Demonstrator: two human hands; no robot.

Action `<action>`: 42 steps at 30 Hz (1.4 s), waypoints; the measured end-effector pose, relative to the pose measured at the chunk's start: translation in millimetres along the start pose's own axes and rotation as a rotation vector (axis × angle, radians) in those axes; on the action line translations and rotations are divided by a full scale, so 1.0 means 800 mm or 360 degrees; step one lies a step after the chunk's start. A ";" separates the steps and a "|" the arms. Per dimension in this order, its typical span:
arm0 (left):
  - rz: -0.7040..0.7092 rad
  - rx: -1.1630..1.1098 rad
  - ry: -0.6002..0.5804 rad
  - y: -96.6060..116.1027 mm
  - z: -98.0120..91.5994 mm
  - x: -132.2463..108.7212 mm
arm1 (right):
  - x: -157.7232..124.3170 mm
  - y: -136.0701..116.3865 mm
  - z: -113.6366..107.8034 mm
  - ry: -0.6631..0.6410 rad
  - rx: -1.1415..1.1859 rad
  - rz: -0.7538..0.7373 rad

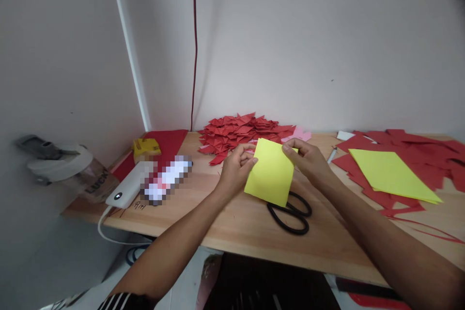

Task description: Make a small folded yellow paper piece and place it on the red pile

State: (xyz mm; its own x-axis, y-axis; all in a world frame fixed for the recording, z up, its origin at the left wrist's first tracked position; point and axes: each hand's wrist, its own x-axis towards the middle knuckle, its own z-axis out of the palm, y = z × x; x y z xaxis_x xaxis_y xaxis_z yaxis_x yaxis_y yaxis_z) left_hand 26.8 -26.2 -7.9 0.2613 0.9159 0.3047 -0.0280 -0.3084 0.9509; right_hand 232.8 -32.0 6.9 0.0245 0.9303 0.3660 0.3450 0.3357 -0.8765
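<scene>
Between my two hands is a piece of yellow paper (271,174), tilted toward me above the desk. My left hand (238,167) pinches its left edge, thumb on the near face. At the upper right corner, my right hand (307,157) grips the paper between thumb and fingers. The sheet looks doubled or folded at its top edge. Black-handled scissors (289,220) lie just below it, their blades hidden behind the paper. A heap of folded red paper pieces (240,131) sits beyond my hands.
More yellow paper (392,172) rests on scattered red paper (395,140) at the right. To the left lie a pixelated phone (165,181), a white power bank (129,186) with a cable, a yellow packet (146,147) and a clear lidded cup (87,174). The desk's front edge (254,249) is near me.
</scene>
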 end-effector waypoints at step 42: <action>0.0019 -0.0053 0.0128 0.008 0.002 -0.006 | -0.002 -0.007 0.005 -0.0017 0.0252 0.0155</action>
State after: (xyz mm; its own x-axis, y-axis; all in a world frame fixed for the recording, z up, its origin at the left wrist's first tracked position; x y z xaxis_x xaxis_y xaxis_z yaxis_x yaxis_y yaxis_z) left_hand 26.6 -33.2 -3.1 0.1826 0.9304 0.3179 -0.0627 -0.3117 0.9481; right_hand 227.2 -34.6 10.2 0.0404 0.9608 0.2742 0.1897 0.2620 -0.9462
